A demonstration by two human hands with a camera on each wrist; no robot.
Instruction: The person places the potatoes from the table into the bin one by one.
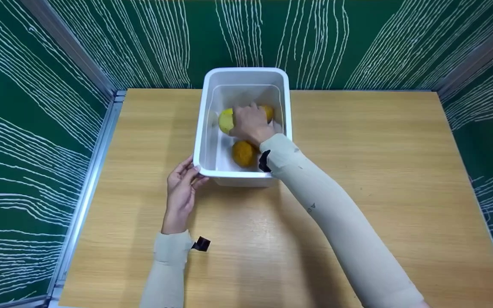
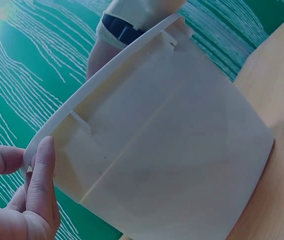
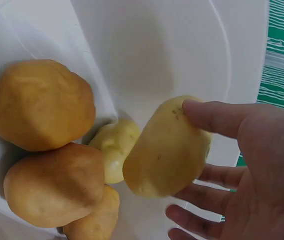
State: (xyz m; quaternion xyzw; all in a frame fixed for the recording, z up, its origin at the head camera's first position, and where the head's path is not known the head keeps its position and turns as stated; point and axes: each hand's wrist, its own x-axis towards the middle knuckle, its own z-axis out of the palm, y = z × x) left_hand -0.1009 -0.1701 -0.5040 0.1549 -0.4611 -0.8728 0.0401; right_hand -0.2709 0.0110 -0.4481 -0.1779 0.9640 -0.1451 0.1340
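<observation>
A white plastic bin (image 1: 222, 173) stands on the table, and my left hand (image 1: 181, 185) pinches its rim at the near left corner. My right hand (image 1: 251, 122) reaches down inside it. Between thumb and fingers it holds a pale yellow potato (image 3: 165, 147), seen in the right wrist view. Beside that lie a lumpy yellow piece (image 3: 116, 150), a round orange-brown fruit or vegetable (image 3: 42, 105), a browner potato-like one (image 3: 57, 185) and a smaller orange-yellow one (image 3: 96, 216) partly hidden under it. From the head, the hand covers part of the contents.
The wooden table (image 1: 383, 184) extends to both sides of the bin. Green panels with white wavy lines (image 1: 203, 42) stand behind and at the sides. A metal rail (image 1: 86, 188) runs along the left edge.
</observation>
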